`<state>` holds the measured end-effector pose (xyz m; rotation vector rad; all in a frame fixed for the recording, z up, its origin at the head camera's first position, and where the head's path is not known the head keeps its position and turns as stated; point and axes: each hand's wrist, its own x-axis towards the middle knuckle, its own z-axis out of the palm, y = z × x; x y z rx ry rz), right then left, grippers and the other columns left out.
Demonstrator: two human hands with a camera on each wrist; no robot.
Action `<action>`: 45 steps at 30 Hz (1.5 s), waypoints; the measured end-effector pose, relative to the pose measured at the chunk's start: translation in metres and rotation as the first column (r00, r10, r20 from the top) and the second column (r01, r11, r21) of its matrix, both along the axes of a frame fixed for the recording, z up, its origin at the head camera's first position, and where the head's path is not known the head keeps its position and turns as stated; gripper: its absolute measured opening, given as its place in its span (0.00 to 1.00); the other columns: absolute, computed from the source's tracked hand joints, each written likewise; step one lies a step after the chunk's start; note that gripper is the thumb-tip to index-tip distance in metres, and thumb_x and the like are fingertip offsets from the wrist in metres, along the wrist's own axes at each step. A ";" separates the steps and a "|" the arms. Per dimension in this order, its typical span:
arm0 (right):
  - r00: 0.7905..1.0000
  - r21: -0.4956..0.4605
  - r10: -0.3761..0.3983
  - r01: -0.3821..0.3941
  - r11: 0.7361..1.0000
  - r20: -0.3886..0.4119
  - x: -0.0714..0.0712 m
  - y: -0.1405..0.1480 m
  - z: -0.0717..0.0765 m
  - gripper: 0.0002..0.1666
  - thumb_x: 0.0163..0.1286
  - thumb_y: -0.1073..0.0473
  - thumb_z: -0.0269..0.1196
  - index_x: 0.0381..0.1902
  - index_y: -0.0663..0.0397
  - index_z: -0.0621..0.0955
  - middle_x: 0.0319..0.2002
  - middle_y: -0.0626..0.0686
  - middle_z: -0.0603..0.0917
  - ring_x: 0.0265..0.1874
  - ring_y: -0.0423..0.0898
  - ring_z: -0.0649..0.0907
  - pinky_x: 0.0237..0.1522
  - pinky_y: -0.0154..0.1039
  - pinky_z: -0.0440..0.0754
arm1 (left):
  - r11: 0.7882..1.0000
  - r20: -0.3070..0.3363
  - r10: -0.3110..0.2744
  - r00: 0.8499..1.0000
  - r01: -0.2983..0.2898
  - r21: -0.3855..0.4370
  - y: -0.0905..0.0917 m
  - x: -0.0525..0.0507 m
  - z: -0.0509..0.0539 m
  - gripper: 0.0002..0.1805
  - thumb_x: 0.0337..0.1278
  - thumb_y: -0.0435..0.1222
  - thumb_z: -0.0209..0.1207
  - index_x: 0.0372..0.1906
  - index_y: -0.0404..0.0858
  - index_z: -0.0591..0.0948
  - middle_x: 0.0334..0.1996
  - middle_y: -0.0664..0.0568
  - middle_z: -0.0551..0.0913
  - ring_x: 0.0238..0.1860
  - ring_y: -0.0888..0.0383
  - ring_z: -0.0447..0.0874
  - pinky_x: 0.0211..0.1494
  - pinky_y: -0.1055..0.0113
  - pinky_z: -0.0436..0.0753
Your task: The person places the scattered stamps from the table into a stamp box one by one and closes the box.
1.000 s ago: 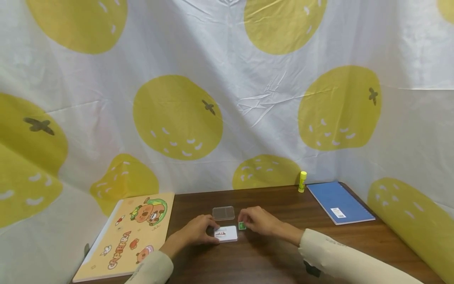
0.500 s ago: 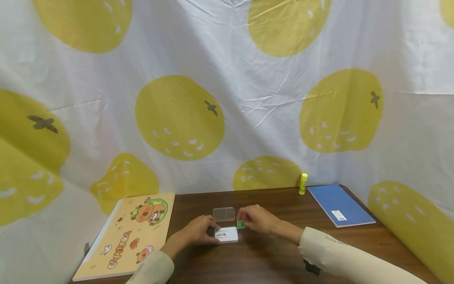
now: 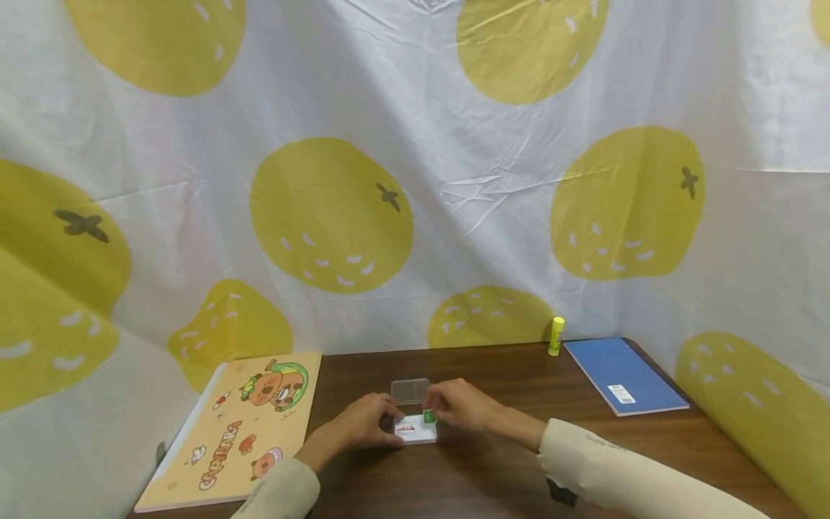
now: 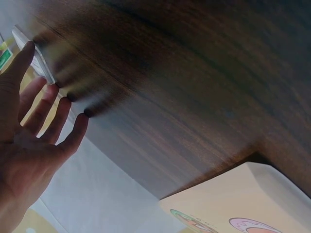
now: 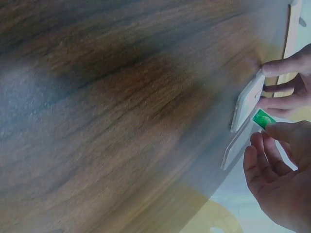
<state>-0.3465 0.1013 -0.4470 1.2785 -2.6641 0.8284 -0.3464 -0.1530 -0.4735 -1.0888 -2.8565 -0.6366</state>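
My left hand grips the left end of a flat white card or card stack, thumb at the near edge and fingers at the far edge. The card has a small reddish picture and lies on the table. My right hand pinches a small green stamp-like square with a white border between thumb and fingertips. In the head view this green square is over the card's far right corner; whether it touches the card I cannot tell. A clear plastic lid or tray lies just behind the card.
A tan capybara-print folder or pad lies on the left of the dark wooden table. At the back right stand a yellow glue stick and, lying flat, a blue notebook. A fruit-print curtain surrounds the table.
My right hand has moved left with the green square, from beside the card to over its far right corner. The left hand keeps its grip on the card.
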 end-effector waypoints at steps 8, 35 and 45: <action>1.000 0.001 0.005 -0.005 1.000 0.011 0.001 -0.003 0.000 0.09 0.65 0.74 0.67 0.38 0.57 0.85 0.32 0.50 0.88 0.31 0.38 0.83 0.34 0.30 0.80 | 1.000 -0.007 -0.010 1.000 0.010 0.003 0.000 0.000 0.002 0.24 0.47 0.44 0.80 0.47 0.35 0.90 0.44 0.51 0.86 0.47 0.52 0.84 0.53 0.58 0.82; 1.000 0.076 -0.011 0.013 0.997 -0.026 0.001 -0.006 -0.014 0.08 0.66 0.69 0.70 0.42 0.56 0.85 0.27 0.41 0.81 0.25 0.32 0.75 0.29 0.28 0.76 | 1.000 -0.013 -0.001 1.000 0.001 -0.015 -0.001 0.001 0.001 0.23 0.48 0.45 0.80 0.48 0.36 0.90 0.44 0.51 0.86 0.47 0.54 0.84 0.54 0.58 0.82; 0.998 0.096 -0.036 0.040 0.995 -0.046 -0.001 -0.005 -0.017 0.07 0.66 0.66 0.71 0.41 0.54 0.85 0.28 0.41 0.81 0.27 0.33 0.77 0.29 0.29 0.77 | 1.000 -0.008 -0.005 1.000 0.005 -0.019 0.000 0.002 0.002 0.24 0.48 0.45 0.79 0.48 0.36 0.90 0.43 0.51 0.86 0.46 0.55 0.84 0.53 0.59 0.82</action>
